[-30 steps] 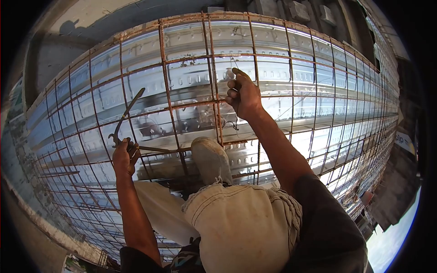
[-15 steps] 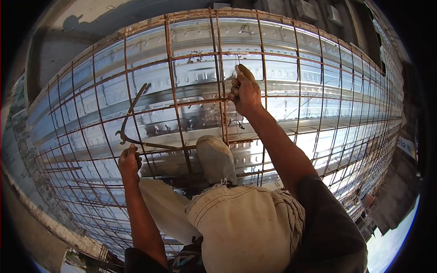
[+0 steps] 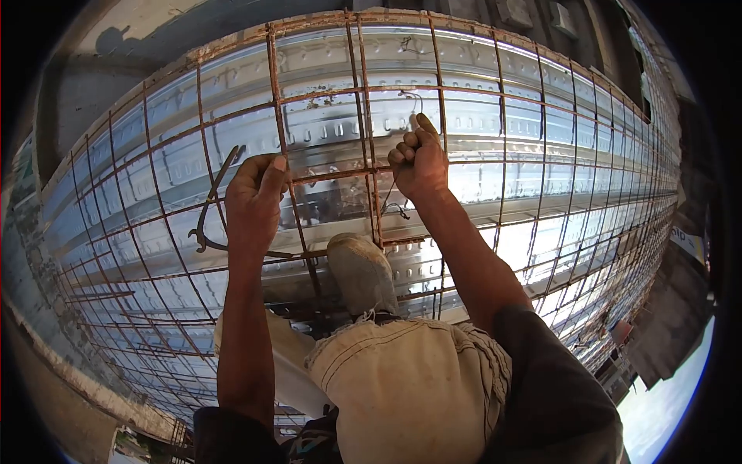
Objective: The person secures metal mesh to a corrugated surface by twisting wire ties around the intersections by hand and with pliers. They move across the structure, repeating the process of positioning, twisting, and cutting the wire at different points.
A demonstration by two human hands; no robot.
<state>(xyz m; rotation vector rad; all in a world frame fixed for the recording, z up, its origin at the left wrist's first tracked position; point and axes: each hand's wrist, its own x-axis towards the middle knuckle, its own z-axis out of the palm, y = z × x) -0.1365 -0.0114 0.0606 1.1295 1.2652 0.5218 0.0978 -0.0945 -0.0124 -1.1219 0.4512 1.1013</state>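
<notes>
One thin wire [image 3: 420, 100], probably light and springy, best taken near its end, lies beyond the boot [image 3: 359, 272], pinched by the right hand [image 3: 420, 164]. Left of the boot, the left hand [image 3: 255, 203] has thumb and fingers pressed together.

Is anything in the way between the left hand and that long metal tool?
Nothing visible stands between the left hand and the long metal tool on the rusty bars. The wrist hides part of one handle.
</notes>
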